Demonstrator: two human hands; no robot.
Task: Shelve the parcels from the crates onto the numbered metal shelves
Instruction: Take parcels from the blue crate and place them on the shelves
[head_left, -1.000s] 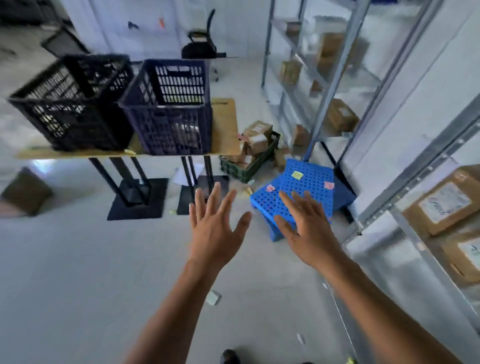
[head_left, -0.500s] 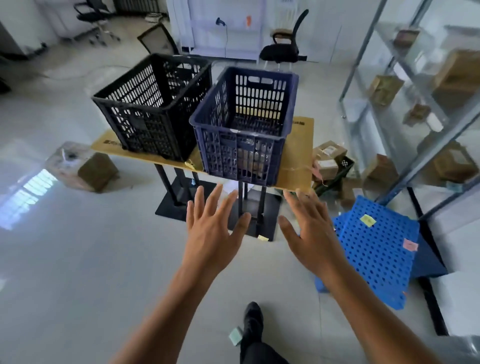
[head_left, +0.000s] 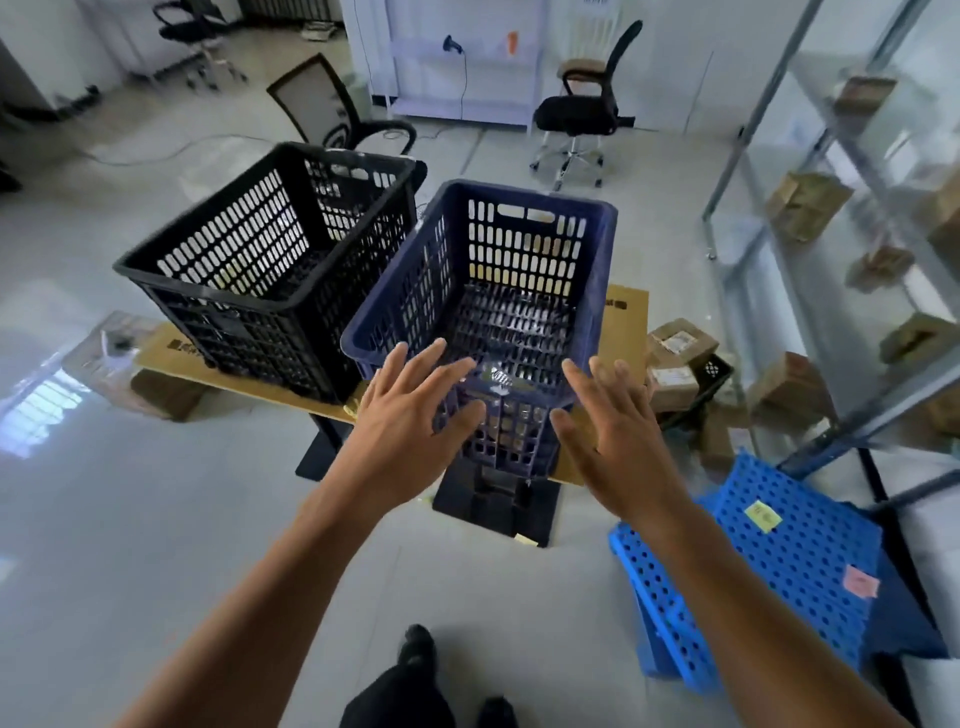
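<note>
Reaching toward the navy crate (head_left: 524, 244), the left hand (head_left: 410, 415) and right hand (head_left: 618, 431) are spread flat and hold nothing, probably framing a lift. Something glossy (head_left: 496, 375), perhaps a plastic-wrapped parcel, lies on the crate's slotted floor. Brown cardboard parcels (head_left: 808, 205) already sit on the grey metal shelves (head_left: 750, 124) to the right.
</note>
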